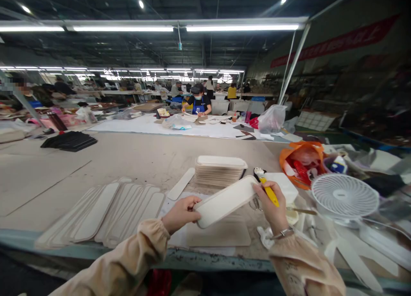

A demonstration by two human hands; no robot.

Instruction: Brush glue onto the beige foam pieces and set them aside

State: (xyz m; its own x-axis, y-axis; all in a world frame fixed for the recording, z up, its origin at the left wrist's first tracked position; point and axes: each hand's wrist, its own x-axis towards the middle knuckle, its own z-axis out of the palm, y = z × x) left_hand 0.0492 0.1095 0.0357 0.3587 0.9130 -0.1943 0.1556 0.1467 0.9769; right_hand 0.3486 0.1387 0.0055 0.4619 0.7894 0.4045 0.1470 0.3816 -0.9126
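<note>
A long pale panel with rounded ends is held tilted above the table's front part. My left hand pinches its lower left end. At its upper right end my right hand grips the panel, and a yellow-handled tool lies across the same hand. Behind the panel stands a neat stack of similar pieces. One loose strip lies left of that stack. Many overlapping pale pieces spread out at the left. Beneath the held panel is a flat beige board.
A white fan and an orange bag are at the right. Black pieces lie at the back left. Across the table, a person in a blue apron works at a white surface.
</note>
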